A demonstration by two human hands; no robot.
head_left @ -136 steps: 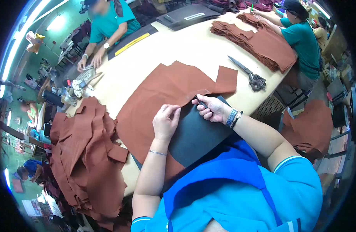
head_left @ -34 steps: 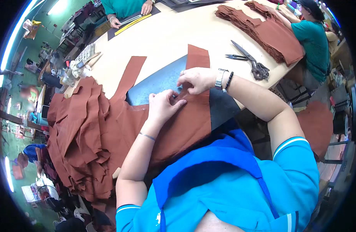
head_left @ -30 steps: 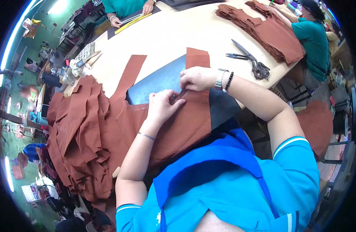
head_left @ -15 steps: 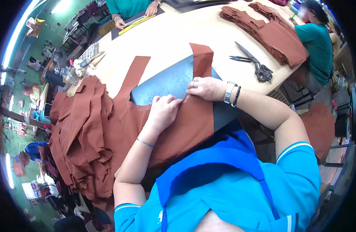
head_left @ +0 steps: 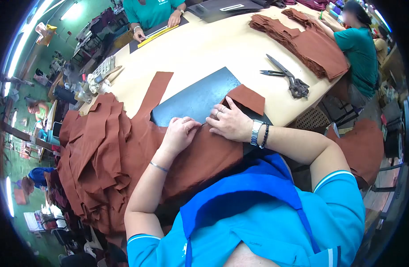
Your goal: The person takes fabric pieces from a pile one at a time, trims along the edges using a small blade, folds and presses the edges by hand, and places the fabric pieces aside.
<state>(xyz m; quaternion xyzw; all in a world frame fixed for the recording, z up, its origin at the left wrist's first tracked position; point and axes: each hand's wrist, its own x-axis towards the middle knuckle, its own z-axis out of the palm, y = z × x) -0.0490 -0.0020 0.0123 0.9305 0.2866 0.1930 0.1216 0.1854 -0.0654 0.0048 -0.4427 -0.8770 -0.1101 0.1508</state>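
Note:
A reddish-brown fabric piece point(head_left: 213, 155) lies over a dark blue-grey flat board point(head_left: 195, 95) in front of me. My left hand point(head_left: 181, 134) pinches the inner edge of this fabric, thumb and fingers pressed together. Beside it, my right hand point(head_left: 231, 121) rests on the cloth with its fingers spread, the fingertips close to those of the left. Just beyond the right hand, a fabric strip point(head_left: 246, 99) is bent over to the right. Another strip point(head_left: 156, 91) stretches away past the board's left side.
Crumpled brown fabric point(head_left: 95, 155) is heaped at the left. Large scissors point(head_left: 286, 73) lie on the pale table point(head_left: 204, 44), with a fabric stack point(head_left: 306, 44) beyond. Brushes point(head_left: 107, 74) stand at the left edge. One co-worker point(head_left: 153, 11) handles a yellow ruler point(head_left: 157, 35); another point(head_left: 358, 49) sits right.
My right hand has gone from a pinch to spread fingers on the cloth. The upright strip beside it now leans over to the right. My left hand has shifted slightly, still pinching.

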